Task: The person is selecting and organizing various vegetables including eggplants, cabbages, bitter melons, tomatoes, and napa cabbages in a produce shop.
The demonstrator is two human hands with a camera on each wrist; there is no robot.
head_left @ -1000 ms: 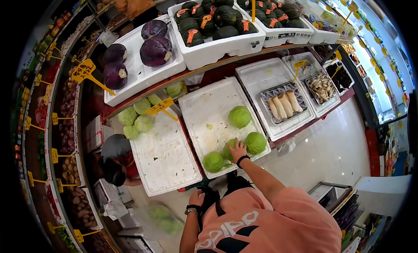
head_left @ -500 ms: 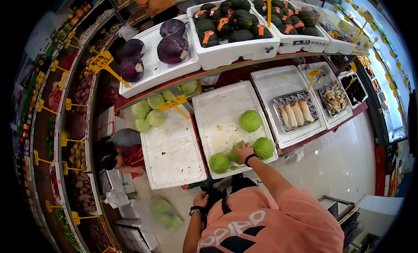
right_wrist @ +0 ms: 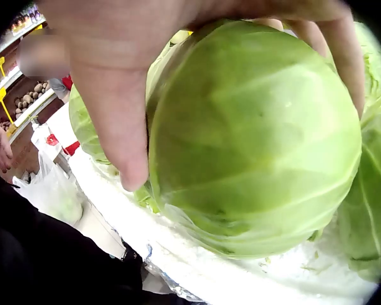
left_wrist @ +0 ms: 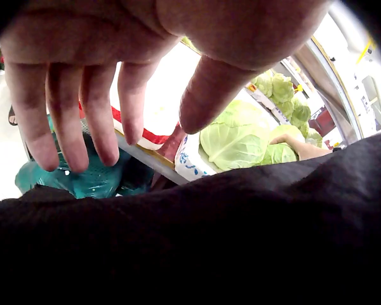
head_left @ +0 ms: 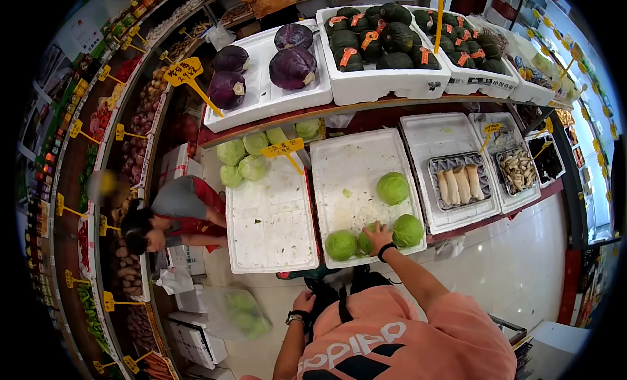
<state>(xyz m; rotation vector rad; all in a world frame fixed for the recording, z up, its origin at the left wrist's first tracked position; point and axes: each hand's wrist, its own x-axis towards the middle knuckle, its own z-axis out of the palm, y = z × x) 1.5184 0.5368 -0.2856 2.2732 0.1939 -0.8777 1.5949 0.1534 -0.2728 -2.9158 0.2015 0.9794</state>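
My right hand [head_left: 379, 238] is spread over a green cabbage [head_left: 366, 242] at the near edge of a white foam tray [head_left: 353, 151]. In the right wrist view its thumb and fingers curve round both sides of that cabbage [right_wrist: 260, 140]. One cabbage [head_left: 341, 245] sits to its left, another [head_left: 407, 230] to its right, and a third [head_left: 392, 188] farther back. My left hand [head_left: 304, 301] hangs low in front of the body, below the tray's edge. The left wrist view shows the left hand [left_wrist: 95, 70] with fingers loosely extended, holding nothing.
A second foam tray [head_left: 271, 230] on the left has several cabbages at its back. Mushroom packs [head_left: 460, 184] lie on the right. Purple cabbages [head_left: 293, 67] and dark squashes stand on the raised shelf. A person [head_left: 186, 210] bends at the left, above a plastic bag [head_left: 241, 311] of cabbages.
The head view has shifted, so the trays appear farther right. The person at the left has leaned closer to the left tray. My right hand stays on the same cabbage.
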